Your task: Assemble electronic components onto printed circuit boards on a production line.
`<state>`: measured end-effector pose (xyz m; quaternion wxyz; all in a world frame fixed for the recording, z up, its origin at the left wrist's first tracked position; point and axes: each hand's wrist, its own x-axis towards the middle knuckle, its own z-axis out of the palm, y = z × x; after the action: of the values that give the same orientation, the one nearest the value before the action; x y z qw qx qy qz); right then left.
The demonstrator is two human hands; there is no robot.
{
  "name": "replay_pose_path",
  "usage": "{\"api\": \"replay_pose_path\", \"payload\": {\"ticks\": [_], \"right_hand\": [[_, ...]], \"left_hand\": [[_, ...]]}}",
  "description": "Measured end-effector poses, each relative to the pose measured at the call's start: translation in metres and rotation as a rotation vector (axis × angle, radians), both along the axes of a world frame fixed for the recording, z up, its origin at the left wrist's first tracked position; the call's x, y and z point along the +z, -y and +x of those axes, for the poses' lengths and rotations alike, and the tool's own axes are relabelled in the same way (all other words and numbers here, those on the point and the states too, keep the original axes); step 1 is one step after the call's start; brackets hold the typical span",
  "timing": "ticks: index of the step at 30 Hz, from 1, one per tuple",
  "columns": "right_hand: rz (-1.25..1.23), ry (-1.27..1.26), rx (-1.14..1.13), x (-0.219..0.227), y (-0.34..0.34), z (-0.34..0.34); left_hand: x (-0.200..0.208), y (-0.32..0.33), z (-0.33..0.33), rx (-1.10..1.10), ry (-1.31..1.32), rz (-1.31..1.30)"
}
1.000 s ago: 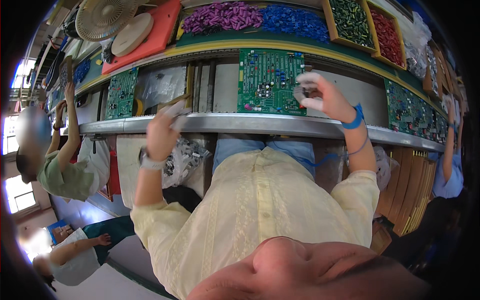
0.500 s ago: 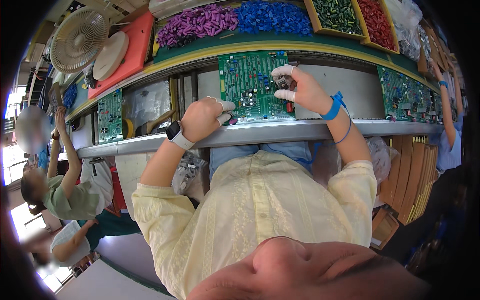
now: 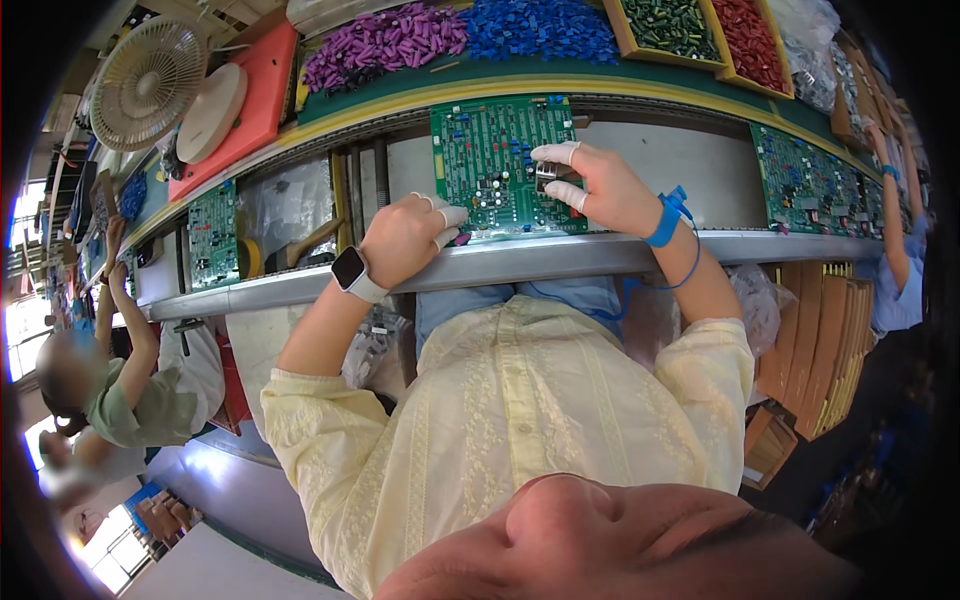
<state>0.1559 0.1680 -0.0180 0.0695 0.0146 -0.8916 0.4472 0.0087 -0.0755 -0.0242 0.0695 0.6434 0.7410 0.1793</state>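
Observation:
A green circuit board (image 3: 485, 135), dotted with small parts, spans the rails in front of me. At its near left corner is my left hand (image 3: 408, 238), white covers on some fingertips, its fingers curled inward. A small purple piece (image 3: 461, 238) shows beside the left thumb tip; whether the hand holds it, or the board's edge, is unclear. Above the board's right side, my right hand (image 3: 615, 188), also with covered fingertips, pinches a small silvery, blocky component (image 3: 546, 174) between thumb and fingers. A blue strap (image 3: 664, 220) with a cord circles the right wrist.
Beyond the rail lie piles of purple (image 3: 385, 45) and blue parts (image 3: 540, 33), then boxes of green (image 3: 668, 30) and red parts (image 3: 748, 45). Other boards sit left (image 3: 213, 233) and right (image 3: 815, 180). A metal rail (image 3: 520, 260) runs before me. Co-workers are on both sides.
My right hand has turned the silvery component and shifted slightly left with it. The left hand stays by the board's corner. The co-worker at left has moved their arms.

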Motion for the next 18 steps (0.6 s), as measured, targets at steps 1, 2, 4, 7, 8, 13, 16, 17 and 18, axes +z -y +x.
{"api": "replay_pose_path", "payload": {"ticks": [1,2,4,7,8,13,16,17,18], "right_hand": [[0.005,0.002,-0.003,0.001,0.000,0.001],[0.093,-0.011,0.017,0.002,0.000,0.002],[0.187,-0.022,0.037,0.002,0.000,0.003],[0.258,0.022,0.044,-0.006,0.003,0.005],[0.273,0.022,0.043,-0.007,0.003,0.004],[0.275,0.061,0.053,-0.005,0.006,0.004],[0.294,0.070,0.046,-0.005,0.006,0.005],[0.293,0.058,0.051,-0.004,0.006,0.006],[0.292,0.046,0.057,-0.003,0.006,0.006]], "left_hand": [[0.000,0.000,0.001,0.009,0.002,0.012],[-0.001,0.001,0.001,0.019,0.005,0.024],[0.000,0.001,0.001,0.025,0.020,0.008],[-0.004,0.003,0.000,0.035,0.038,0.001],[-0.005,0.003,0.000,0.035,0.041,0.009],[-0.006,0.003,0.001,0.041,0.070,0.015],[-0.004,0.002,0.001,0.038,0.076,0.027],[-0.004,0.002,0.001,0.037,0.079,0.024],[-0.004,0.002,0.001,0.037,0.079,0.027]]}}
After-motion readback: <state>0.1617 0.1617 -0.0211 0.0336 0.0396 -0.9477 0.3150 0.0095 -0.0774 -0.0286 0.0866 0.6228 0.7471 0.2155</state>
